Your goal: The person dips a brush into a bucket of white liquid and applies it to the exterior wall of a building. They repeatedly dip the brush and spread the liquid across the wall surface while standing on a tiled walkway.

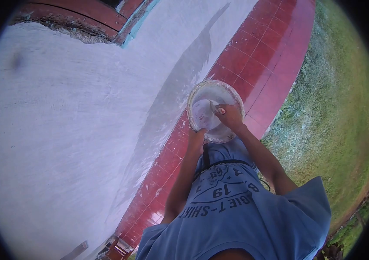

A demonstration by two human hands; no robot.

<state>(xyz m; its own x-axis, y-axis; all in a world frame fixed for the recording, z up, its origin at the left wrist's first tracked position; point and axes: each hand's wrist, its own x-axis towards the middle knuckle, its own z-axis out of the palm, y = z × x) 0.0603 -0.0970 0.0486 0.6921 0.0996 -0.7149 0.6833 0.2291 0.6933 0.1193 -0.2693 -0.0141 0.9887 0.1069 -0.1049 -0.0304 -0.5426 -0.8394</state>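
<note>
While both forearms reach forward from the blue T-shirt point(236, 208), the left hand point(196, 138) curls closed around the near rim of a white bucket point(215, 110), gripping it from below. The right hand point(230, 117) dips inside the bucket, fingers pinched around a thin tool point(214, 107) whose tip lies in the white contents. Held out in front of the chest, the bucket hangs above red floor tiles point(258, 56), with a white plastered wall point(76, 112) to the left and grass point(336, 121) to the right.
</note>
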